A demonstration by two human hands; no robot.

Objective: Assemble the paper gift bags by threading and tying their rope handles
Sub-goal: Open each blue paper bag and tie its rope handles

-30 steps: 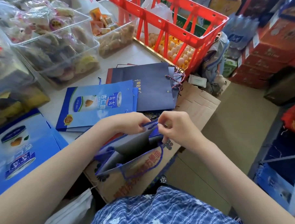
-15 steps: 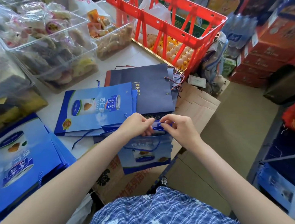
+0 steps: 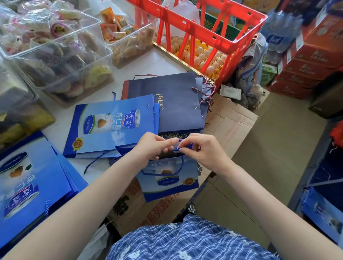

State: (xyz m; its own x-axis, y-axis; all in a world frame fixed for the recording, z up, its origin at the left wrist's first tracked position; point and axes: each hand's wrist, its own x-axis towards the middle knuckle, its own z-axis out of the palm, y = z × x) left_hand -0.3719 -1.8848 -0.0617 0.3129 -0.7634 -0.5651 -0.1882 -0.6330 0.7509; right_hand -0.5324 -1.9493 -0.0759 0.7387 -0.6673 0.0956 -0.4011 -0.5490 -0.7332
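At the bag mouth: rope end, handle knot in progress.
I see the right hand (image 3: 204, 150) and left hand (image 3: 154, 147) pinching the blue rope (image 3: 178, 148) at the rim of the small blue bag (image 3: 169, 179), held upright above the cardboard box (image 3: 231, 125), presumably to keep the eyelet reachable; flat bags (image 3: 111, 124) wait on the table beyond.

Small blue paper gift bag with printed can picture (image 3: 169, 177): held upright at its top edge, mouth slightly open, print facing the camera upside down. Thin blue twisted rope handle (image 3: 162, 170): looped down across the bag's front panel, upper end pinched at the rim between both hands. Flat blue paper gift bags with the same print (image 3: 111, 124): stacked on the white surface (image 3: 159, 61) just behind. Flat navy paper gift bags with gold lettering (image 3: 177, 102): overlapping beside them, red-and-blue twisted cords (image 3: 209, 92) at the eyelets. Larger stack of blue printed bags (image 3: 29, 187): far left.
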